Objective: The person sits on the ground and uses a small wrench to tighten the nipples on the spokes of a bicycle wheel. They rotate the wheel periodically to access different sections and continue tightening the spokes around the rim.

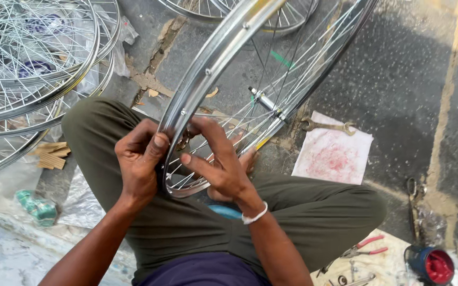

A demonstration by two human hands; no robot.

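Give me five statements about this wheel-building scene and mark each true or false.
1. The left hand grips the wheel rim. True.
2. The right hand holds the pliers. False: the red-handled pliers lie on the ground; the fingers are among the spokes.
3. A wrench lies at the cloth. True.
4. The wheel has a tyre. False: bare metal rim.
5. More spoked wheels lie stacked at upper left. True.

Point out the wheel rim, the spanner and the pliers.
wheel rim (208,69), head view, on the shiny outer band.
spanner (328,126), head view, middle of its shaft.
pliers (369,247), head view, on the red handles.
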